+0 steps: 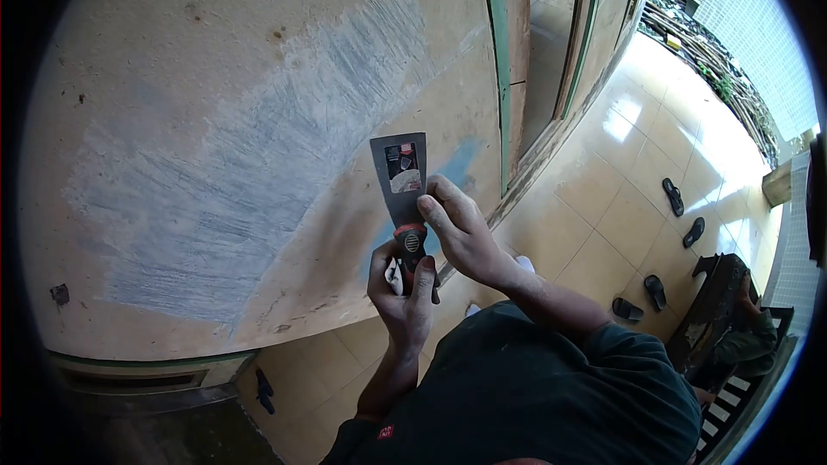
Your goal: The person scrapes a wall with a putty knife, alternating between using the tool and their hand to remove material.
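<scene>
Upright in front of the wall is a putty knife point(403, 207) with a wide metal blade, a sticker on it and a black and red handle. My left hand point(405, 288) is closed round the handle, with a small whitish piece also between its fingers. At the blade's right edge, my right hand point(457, 224) pinches the metal between thumb and fingers. Behind them, the beige wall point(172, 60) carries a broad grey-white scraped or filled patch point(250, 172). A small bluish patch point(457, 164) shows behind my right hand.
A green-edged door frame point(498, 69) stands right of the wall. Several dark sandals point(672, 196) lie on the tiled floor point(603, 207). At the lower right a person's arm point(748, 336) rests by a dark bench point(711, 310). Sticks point(706, 52) are piled outside.
</scene>
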A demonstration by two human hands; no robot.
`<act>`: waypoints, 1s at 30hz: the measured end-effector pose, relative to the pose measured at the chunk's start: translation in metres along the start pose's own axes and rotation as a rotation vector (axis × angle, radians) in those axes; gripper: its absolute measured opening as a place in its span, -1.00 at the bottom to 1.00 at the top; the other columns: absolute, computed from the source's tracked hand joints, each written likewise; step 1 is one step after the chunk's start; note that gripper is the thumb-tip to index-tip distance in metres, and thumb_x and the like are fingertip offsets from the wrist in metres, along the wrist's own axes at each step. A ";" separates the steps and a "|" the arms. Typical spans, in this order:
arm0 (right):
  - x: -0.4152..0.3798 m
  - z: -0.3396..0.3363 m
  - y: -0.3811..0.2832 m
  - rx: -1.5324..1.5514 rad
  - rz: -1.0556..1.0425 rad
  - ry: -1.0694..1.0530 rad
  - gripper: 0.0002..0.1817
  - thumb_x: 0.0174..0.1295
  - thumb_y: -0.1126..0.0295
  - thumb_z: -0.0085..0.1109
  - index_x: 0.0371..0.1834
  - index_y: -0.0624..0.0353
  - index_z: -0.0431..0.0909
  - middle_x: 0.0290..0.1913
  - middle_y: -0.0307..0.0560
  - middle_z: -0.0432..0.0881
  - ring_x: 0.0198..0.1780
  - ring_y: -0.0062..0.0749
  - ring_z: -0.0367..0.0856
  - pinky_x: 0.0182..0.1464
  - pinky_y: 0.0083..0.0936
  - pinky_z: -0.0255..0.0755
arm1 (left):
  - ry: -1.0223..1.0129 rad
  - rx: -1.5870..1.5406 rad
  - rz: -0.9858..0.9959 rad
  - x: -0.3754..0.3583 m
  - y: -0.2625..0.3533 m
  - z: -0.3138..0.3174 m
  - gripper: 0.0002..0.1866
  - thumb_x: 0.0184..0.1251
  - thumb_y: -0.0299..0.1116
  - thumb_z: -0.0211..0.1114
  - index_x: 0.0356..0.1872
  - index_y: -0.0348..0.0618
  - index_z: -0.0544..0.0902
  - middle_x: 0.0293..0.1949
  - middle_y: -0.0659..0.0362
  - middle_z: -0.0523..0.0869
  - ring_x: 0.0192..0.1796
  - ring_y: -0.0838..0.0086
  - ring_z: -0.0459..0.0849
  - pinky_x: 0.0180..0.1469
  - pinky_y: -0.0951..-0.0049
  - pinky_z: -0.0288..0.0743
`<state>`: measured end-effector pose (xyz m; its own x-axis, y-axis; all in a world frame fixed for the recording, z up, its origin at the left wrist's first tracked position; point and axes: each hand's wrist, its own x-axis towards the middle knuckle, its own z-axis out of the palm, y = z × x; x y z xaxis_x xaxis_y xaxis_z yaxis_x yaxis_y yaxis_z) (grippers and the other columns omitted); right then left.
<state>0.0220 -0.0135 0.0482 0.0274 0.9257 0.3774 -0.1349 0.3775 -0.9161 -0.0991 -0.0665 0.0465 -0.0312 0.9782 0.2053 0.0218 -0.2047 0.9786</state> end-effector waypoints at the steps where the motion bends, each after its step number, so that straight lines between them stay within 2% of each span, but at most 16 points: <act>1: 0.005 0.004 0.005 0.192 0.065 -0.058 -0.70 0.47 0.26 -0.20 -0.08 0.30 0.40 -0.26 -0.11 0.52 -0.19 -0.51 0.51 -0.05 -0.56 0.39 | -0.082 -0.095 -0.118 0.001 0.001 -0.002 -0.60 0.28 -0.42 0.22 0.07 -0.36 0.35 -0.45 0.14 0.52 -0.62 0.57 0.49 -0.70 0.63 0.28; 2: 0.010 0.004 0.007 0.198 0.063 -0.052 -0.70 0.47 0.26 -0.20 -0.08 0.30 0.40 -0.26 -0.11 0.52 -0.19 -0.51 0.51 -0.05 -0.56 0.39 | -0.087 -0.088 -0.118 0.003 0.003 -0.003 -0.60 0.28 -0.42 0.22 0.07 -0.36 0.35 -0.45 0.14 0.52 -0.62 0.57 0.49 -0.70 0.63 0.28; 5: 0.020 0.006 0.011 0.911 0.360 -0.277 -0.66 0.46 0.19 -0.21 -0.06 0.29 0.40 -0.21 -0.03 0.59 -0.15 -0.49 0.59 -0.04 -0.54 0.47 | -0.470 -0.689 -0.395 0.012 0.001 -0.020 -0.64 0.21 -0.38 0.22 -0.05 -0.31 0.33 -0.50 0.04 0.50 -0.72 0.48 0.45 -0.71 0.58 0.29; 8: 0.025 0.009 0.015 0.926 0.361 -0.336 -0.67 0.46 0.20 -0.21 -0.08 0.27 0.40 -0.22 -0.05 0.60 -0.21 -0.52 0.61 -0.11 -0.59 0.51 | -0.628 -1.080 -0.470 0.024 -0.003 -0.022 -0.59 0.21 -0.31 0.20 -0.02 -0.29 0.29 -0.53 0.10 0.43 -0.79 0.49 0.36 -0.75 0.57 0.29; 10: 0.029 0.010 0.011 0.957 0.405 -0.309 -0.73 0.44 0.25 -0.15 -0.09 0.24 0.40 -0.22 -0.07 0.60 -0.25 -0.55 0.61 -0.16 -0.63 0.53 | -0.628 -1.119 -0.476 0.032 -0.003 -0.024 -0.59 0.26 -0.27 0.17 -0.01 -0.30 0.29 -0.53 0.11 0.41 -0.80 0.50 0.33 -0.76 0.57 0.28; 13: 0.031 0.009 0.006 0.743 0.362 -0.230 -0.75 0.41 0.30 -0.05 -0.08 0.30 0.37 -0.34 -0.15 0.60 -0.32 -0.67 0.59 -0.25 -0.67 0.51 | -0.552 -1.178 -0.485 0.036 -0.008 -0.023 -0.59 0.35 -0.21 0.10 0.02 -0.32 0.29 -0.53 0.13 0.39 -0.81 0.54 0.29 -0.78 0.59 0.25; 16: 0.018 0.011 -0.022 0.316 0.026 0.145 -0.53 0.31 0.43 0.07 0.24 0.27 0.19 0.03 0.12 0.47 -0.03 -0.38 0.60 0.00 -0.50 0.50 | -0.353 -0.965 -0.357 0.030 0.001 -0.005 -0.63 0.43 -0.23 0.00 0.08 -0.32 0.37 -0.50 0.15 0.47 -0.79 0.59 0.33 -0.76 0.68 0.23; 17: 0.016 0.006 -0.023 0.140 -0.117 0.087 -0.32 0.25 0.47 0.13 0.39 0.27 0.03 0.12 0.23 0.38 -0.02 -0.31 0.60 0.01 -0.44 0.48 | -0.220 -0.843 -0.318 0.030 0.001 0.002 -0.70 0.41 -0.29 -0.01 0.00 -0.31 0.44 -0.45 0.15 0.53 -0.73 0.61 0.39 -0.72 0.71 0.24; 19: 0.013 0.005 -0.026 -0.042 -0.138 0.018 -0.26 0.24 0.48 0.14 0.43 0.25 -0.04 0.10 0.24 0.38 -0.05 -0.26 0.60 -0.01 -0.42 0.48 | -0.082 -0.714 -0.285 0.037 -0.002 0.013 -0.75 0.40 -0.35 -0.02 -0.07 -0.30 0.50 -0.41 0.14 0.59 -0.68 0.63 0.45 -0.69 0.74 0.25; 21: 0.013 0.005 -0.029 -0.243 -0.118 -0.060 -0.15 0.20 0.50 0.17 0.47 0.23 -0.17 0.02 0.25 0.42 -0.17 -0.11 0.60 -0.08 -0.36 0.47 | -0.091 0.424 0.747 0.052 -0.003 0.024 -0.79 0.34 -0.41 -0.02 -0.20 -0.29 0.56 -0.30 0.17 0.65 -0.57 0.63 0.54 -0.57 0.68 0.31; 22: 0.014 0.003 -0.031 -0.242 -0.116 -0.058 -0.15 0.20 0.50 0.17 0.47 0.23 -0.17 0.02 0.25 0.42 -0.17 -0.11 0.60 -0.08 -0.36 0.47 | -0.094 0.425 0.745 0.049 0.001 0.023 -0.79 0.34 -0.41 -0.02 -0.20 -0.29 0.56 -0.30 0.17 0.65 -0.57 0.63 0.54 -0.57 0.68 0.31; 24: 0.017 -0.003 -0.035 -0.233 0.040 -0.142 -0.17 0.22 0.48 0.15 0.47 0.23 -0.15 -0.09 0.23 0.47 -0.20 -0.09 0.58 -0.10 -0.35 0.47 | -0.097 0.559 0.410 0.036 0.012 0.019 -0.83 0.26 -0.43 0.09 -0.25 -0.32 0.55 -0.32 0.17 0.66 -0.47 0.56 0.59 -0.44 0.58 0.38; 25: 0.016 -0.002 -0.036 -0.238 0.038 -0.136 -0.17 0.22 0.48 0.15 0.47 0.23 -0.15 -0.09 0.23 0.47 -0.20 -0.09 0.58 -0.10 -0.35 0.47 | -0.163 0.532 0.625 0.035 0.008 0.012 -0.74 0.17 -0.46 0.18 -0.15 -0.41 0.54 -0.30 0.10 0.66 -0.35 0.48 0.63 -0.31 0.49 0.41; 28: 0.017 0.004 -0.037 -0.311 0.017 -0.223 -0.20 0.24 0.47 0.11 0.47 0.23 -0.15 -0.18 0.23 0.49 -0.18 -0.05 0.57 -0.09 -0.34 0.46 | -0.127 0.544 0.620 0.033 0.014 0.011 -0.61 0.16 -0.44 0.24 -0.01 -0.48 0.49 -0.21 0.01 0.65 -0.24 0.40 0.63 -0.20 0.44 0.43; 29: 0.023 0.004 -0.036 -0.310 -0.019 -0.227 -0.20 0.25 0.47 0.08 0.47 0.23 -0.18 -0.18 0.24 0.49 -0.17 -0.02 0.56 -0.08 -0.32 0.45 | -0.155 -0.062 -0.006 0.013 -0.014 -0.012 -0.48 0.20 -0.33 0.27 0.09 -0.54 0.42 -0.07 -0.06 0.61 -0.19 0.28 0.63 -0.10 0.34 0.43; 30: 0.028 0.003 -0.036 -0.305 -0.052 -0.233 -0.20 0.26 0.48 0.06 0.47 0.24 -0.21 -0.17 0.25 0.49 -0.16 0.01 0.55 -0.07 -0.29 0.45 | -0.152 -0.063 -0.014 0.019 -0.010 -0.007 -0.48 0.20 -0.33 0.27 0.09 -0.54 0.42 -0.07 -0.06 0.61 -0.19 0.28 0.63 -0.10 0.34 0.43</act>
<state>0.0245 -0.0015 0.0916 -0.2041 0.8876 0.4129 0.1629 0.4467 -0.8797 -0.1072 -0.0461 0.0406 0.1206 0.9740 0.1916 -0.0403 -0.1881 0.9813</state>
